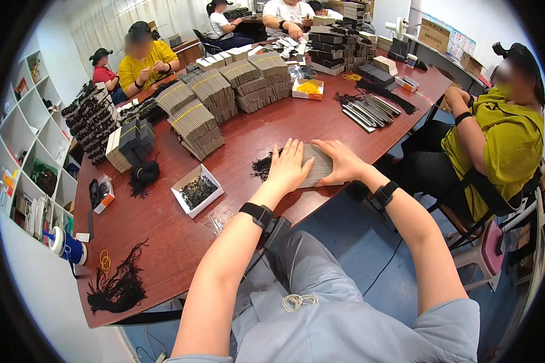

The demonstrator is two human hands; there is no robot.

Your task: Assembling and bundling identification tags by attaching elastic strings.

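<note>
A stack of thin grey card strips point(318, 162) lies near the table's front edge, edges up and packed side by side. Black cords point(261, 166) spill out from its left end. My left hand point(289, 166) lies across the left part, its fingers stretched over the far side and its thumb along the top. Curved round the right end is my right hand point(346, 162), thumb and fingers spread over the strips. Both hands touch the stack and hold it between them. Their palms hide part of it.
A white box of small dark pieces point(197, 191) stands left of my hands. Banded grey card stacks point(194, 115) line the table's far side. Loose strips point(369, 112) lie beyond my right hand. Black cords point(118, 284) hang near the left corner. A person point(496, 133) sits at the right.
</note>
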